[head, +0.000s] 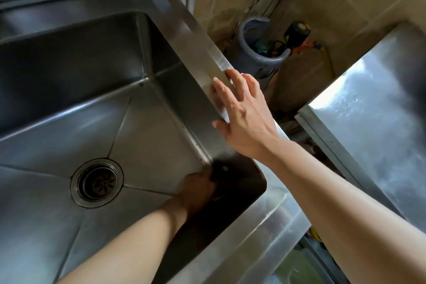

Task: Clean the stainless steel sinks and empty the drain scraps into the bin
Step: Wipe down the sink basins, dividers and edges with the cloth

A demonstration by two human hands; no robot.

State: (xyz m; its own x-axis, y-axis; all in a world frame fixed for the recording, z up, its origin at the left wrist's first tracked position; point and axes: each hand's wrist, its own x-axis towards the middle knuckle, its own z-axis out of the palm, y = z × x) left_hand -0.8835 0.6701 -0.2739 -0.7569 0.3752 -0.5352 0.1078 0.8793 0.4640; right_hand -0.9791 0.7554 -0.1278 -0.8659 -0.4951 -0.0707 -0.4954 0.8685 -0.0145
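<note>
Scrubbing the near right corner of the steel sink

The left hand [198, 189] presses a dark, blurred object [220, 172], likely a scrubber, into the sink [92, 108] corner; its grip cannot be told. The right hand [242, 113] lies flat and relaxed on the rim [196, 37]. The drain strainer [96, 182] sits seated in the basin floor, probably light, wet, slippery; lift it by its edge.

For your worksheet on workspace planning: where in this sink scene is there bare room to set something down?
Free: the basin floor left of the drain, and the steel counter at right. Crowded: the near right corner, where the left hand holds a dark thing, and the rim under the right hand.
</note>
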